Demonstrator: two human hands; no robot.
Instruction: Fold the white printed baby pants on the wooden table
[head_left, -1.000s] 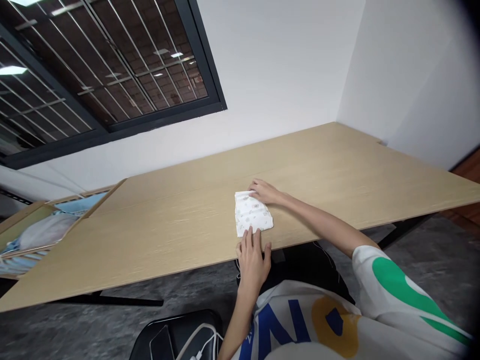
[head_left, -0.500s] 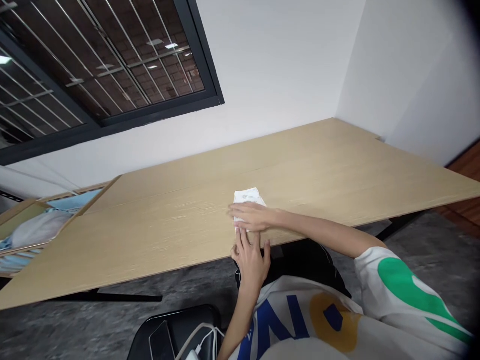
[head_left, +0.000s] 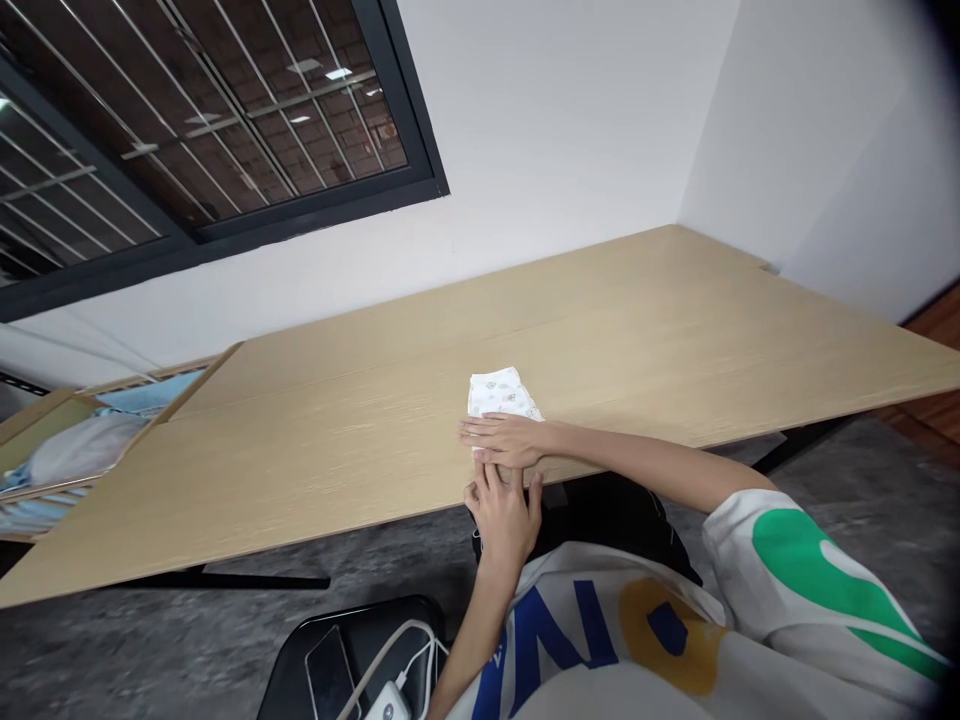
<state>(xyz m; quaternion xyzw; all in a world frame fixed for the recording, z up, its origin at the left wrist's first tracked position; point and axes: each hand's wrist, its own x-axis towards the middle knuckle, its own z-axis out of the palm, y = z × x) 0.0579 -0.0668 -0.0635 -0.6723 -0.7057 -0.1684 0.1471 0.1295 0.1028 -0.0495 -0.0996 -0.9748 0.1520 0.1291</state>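
A small folded white cloth (head_left: 501,390) with a faint printed pattern lies on the wooden table (head_left: 337,430), close to its front edge. Across the near part of the cloth rests my right hand (head_left: 504,438), flat and with fingers stretched out to the left. My left hand (head_left: 504,515) is just below it at the table edge. Its fingers are spread and point forward, the tips touching or nearly touching the near end of the cloth and the underside of the right hand. The right hand hides the cloth's near end.
At the left end of the table stands a wooden crib (head_left: 157,425) with blue and white bedding. A black chair (head_left: 292,650) below holds a phone (head_left: 330,672) and a white charger (head_left: 388,703) with cables. A barred window (head_left: 225,120) is in the wall behind.
My right hand has slid slightly toward me over the cloth, so more of its far part shows. My left hand stays nearly in place. The view has shifted a little.
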